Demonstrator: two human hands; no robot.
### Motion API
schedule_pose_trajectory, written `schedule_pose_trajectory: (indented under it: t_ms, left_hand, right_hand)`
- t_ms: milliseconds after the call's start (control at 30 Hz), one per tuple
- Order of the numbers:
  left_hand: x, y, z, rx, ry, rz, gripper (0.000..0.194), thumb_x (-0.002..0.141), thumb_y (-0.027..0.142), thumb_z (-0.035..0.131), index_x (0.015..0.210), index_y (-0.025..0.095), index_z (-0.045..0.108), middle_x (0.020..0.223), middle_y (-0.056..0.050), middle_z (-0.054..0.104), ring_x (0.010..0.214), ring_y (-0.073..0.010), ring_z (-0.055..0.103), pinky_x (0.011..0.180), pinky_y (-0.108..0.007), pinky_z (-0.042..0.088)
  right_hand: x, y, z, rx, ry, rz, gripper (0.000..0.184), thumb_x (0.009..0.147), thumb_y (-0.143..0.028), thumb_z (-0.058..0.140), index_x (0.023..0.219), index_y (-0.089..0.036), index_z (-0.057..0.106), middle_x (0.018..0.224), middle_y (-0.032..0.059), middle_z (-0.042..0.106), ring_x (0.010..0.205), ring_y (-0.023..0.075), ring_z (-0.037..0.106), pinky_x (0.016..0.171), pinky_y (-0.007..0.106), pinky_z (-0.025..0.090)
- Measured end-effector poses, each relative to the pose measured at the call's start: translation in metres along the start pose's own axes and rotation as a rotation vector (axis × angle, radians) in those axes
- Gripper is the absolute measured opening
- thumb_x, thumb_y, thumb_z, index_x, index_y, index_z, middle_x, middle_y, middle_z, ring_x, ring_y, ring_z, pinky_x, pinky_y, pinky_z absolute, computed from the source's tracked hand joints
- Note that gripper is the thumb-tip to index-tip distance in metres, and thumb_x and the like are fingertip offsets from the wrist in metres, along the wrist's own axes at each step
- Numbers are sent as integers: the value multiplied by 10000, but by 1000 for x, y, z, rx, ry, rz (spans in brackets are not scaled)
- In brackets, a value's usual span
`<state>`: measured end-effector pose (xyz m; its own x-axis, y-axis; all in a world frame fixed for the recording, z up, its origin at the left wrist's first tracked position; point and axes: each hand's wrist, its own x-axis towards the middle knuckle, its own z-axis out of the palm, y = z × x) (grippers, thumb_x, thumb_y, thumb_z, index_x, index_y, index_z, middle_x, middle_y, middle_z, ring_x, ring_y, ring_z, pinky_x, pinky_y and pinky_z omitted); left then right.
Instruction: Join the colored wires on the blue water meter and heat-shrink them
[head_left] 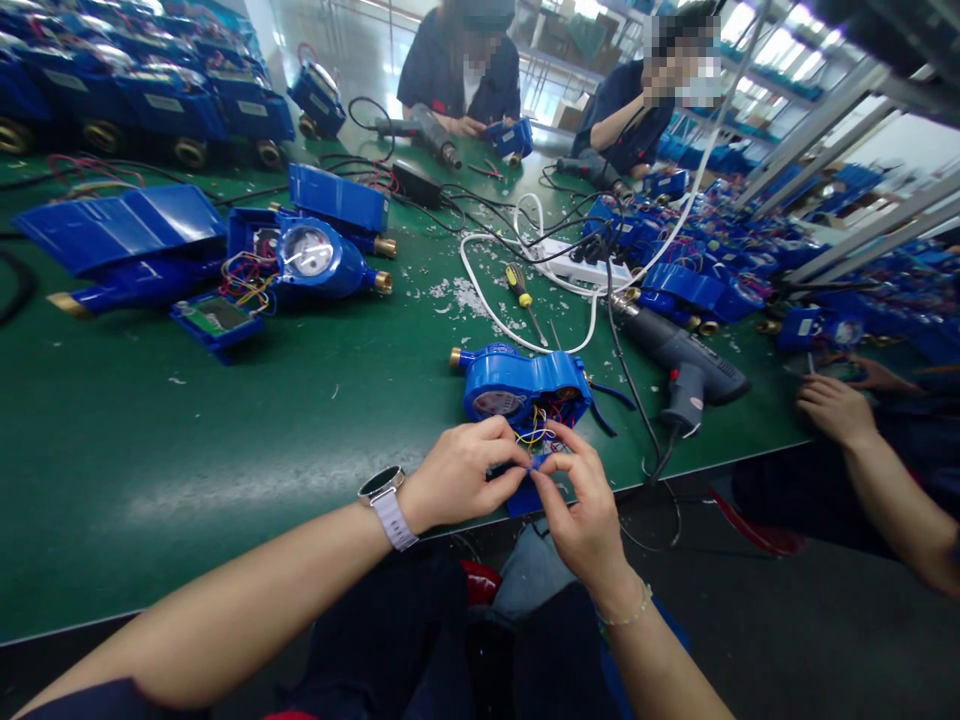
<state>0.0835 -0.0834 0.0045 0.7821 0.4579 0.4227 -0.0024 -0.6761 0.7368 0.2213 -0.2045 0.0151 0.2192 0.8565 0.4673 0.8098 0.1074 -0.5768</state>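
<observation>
In front of me a blue water meter [517,385] lies on its side with its housing open toward me. Yellow, white and red wires [534,432] come out of the housing. My left hand [474,468] pinches beside the wires, thumb against forefinger. Its fingertips almost meet those of my right hand [576,500], which is pinching too. Whatever is between them is tiny and mostly covered. Under the fingers, at the table edge, is a blue cover [523,497], partly hidden.
A heat gun [679,360] lies to the right, with pliers [611,405] and a screwdriver [525,298] nearby. A white power strip [585,265] and cables cross the green table [247,470]. More meters [322,250] stand left; co-workers sit opposite, and a co-worker's hand [836,405] is at right.
</observation>
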Motion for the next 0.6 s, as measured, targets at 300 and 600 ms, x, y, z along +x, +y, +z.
schedule_pose_trajectory:
  t_ms: [300,600]
  left_hand:
    - [-1,1,-1,-62,-14,-52,120,838,171,568,797,167,681,806,-26,581,712,-136,577,655,-246,452]
    - [-2,2,-1,-32,0,-29,134,836,196,578,733,157,653,767,-20,556,687,-134,548,634,-251,420]
  right_hand:
    - [-2,-1,2,55,-30,37,65,937,-141,518,906,-195,539,1301,124,503,1223,252,466,1003,440,382]
    - [-2,-2,4,45,-32,4,98,935,-118,520,945,-197,577,1303,118,494,1222,249,468,1003,429,389]
